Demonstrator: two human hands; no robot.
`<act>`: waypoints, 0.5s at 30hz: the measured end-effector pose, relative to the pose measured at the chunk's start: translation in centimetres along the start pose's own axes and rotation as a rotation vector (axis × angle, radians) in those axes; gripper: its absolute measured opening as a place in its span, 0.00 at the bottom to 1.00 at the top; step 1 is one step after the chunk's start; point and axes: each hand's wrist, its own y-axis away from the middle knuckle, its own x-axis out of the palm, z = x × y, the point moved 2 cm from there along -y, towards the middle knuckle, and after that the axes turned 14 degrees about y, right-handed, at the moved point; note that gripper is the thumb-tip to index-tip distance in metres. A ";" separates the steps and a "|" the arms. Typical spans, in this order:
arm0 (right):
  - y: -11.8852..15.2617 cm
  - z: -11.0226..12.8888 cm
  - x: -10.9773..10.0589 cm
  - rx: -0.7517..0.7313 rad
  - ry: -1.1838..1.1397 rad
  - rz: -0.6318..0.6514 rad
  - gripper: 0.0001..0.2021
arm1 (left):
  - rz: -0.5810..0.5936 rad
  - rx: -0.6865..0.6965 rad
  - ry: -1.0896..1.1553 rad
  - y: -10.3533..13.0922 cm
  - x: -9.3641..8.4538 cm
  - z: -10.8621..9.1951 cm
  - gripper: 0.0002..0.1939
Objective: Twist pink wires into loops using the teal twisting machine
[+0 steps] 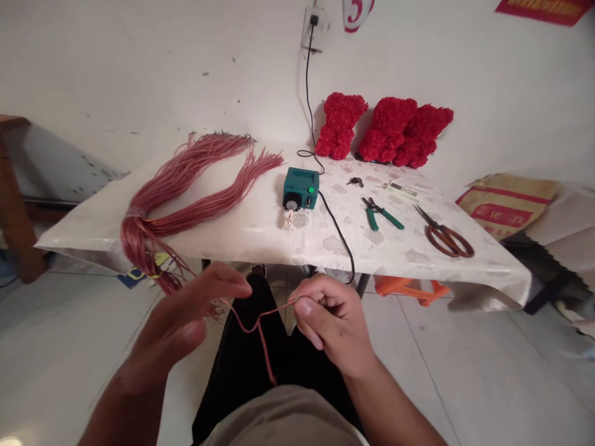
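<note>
Over my lap, my right hand [332, 322] pinches a thin pink cord [266, 350] between thumb and forefinger. From that pinch the cord runs left to a crossing or loop, and one length hangs down toward my shirt. Its other end passes close to the fingers of my left hand [181, 319], which is open, thumb and fingers apart. Behind the left hand, a large bundle of similar pink cords [160, 179] lies folded on the table, partly draping over the front edge.
On the covered table [242, 238] stand a small teal machine [301, 184] with a black cable, green-handled pliers [382, 214] and scissors [446, 238]. Red flower-covered bears [341, 124] lean against the wall. An orange stool [411, 288] is below, a printed sack [506, 201] at right.
</note>
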 end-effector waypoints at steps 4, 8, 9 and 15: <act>0.1 1.3 0.9 -0.032 0.148 -0.051 0.03 | 0.125 0.027 0.003 -0.8 1.3 -1.7 0.13; 0.5 2.4 1.4 -0.060 0.219 -0.081 0.04 | 0.108 0.135 0.006 -1.5 3.2 -2.8 0.13; 0.7 2.5 1.4 -0.061 0.220 -0.077 0.04 | 0.092 0.147 0.026 -1.5 3.5 -2.9 0.12; 1.7 2.2 1.6 -0.022 0.118 -0.017 0.02 | -0.029 0.124 0.002 -0.8 4.2 -2.6 0.11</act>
